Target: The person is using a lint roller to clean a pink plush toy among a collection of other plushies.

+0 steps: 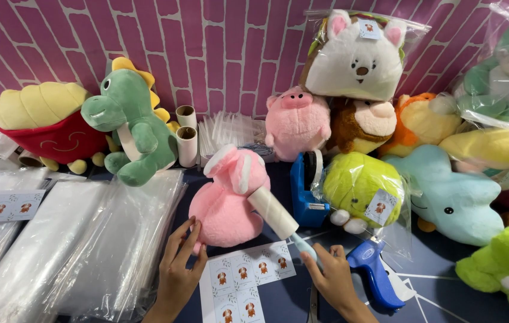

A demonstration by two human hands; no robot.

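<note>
**Lint roller against a pink plush rabbit**

Low in the middle of the frame, the person's right hand (pixel 333 276) is closed around the pale blue handle of a lint roller (pixel 273 212). The roller's white cylinder slants up and to the left, and its upper end lies against the side of a pink plush rabbit (pixel 225 203). The rabbit sits near the centre of the frame on a dark blue table (pixel 433 263), its pink-and-white ears folded over its top.

The left hand (pixel 179 269), at lower centre-left, is open with the fingers stretched upward; the fingertips touch the rabbit's lower left side. Just beneath both hands lies a sheet of stickers (pixel 245 281), each sticker showing a small brown animal.

To the right of the right hand rests a blue tagging gun (pixel 377 272). Above it, a lime green plush in a clear bag (pixel 365 188) stands beside a blue tape dispenser (pixel 305 188).

The lower left of the frame is filled with stacks of clear plastic bags (pixel 87 239). At upper left a green dinosaur plush (pixel 132 128) stands next to a red and yellow plush (pixel 48 125). Along the pink brick-pattern wall (pixel 218 48), more plush toys pile up, among them a round pink pig (pixel 296 119) and a light blue plush (pixel 451 197) at right.
</note>
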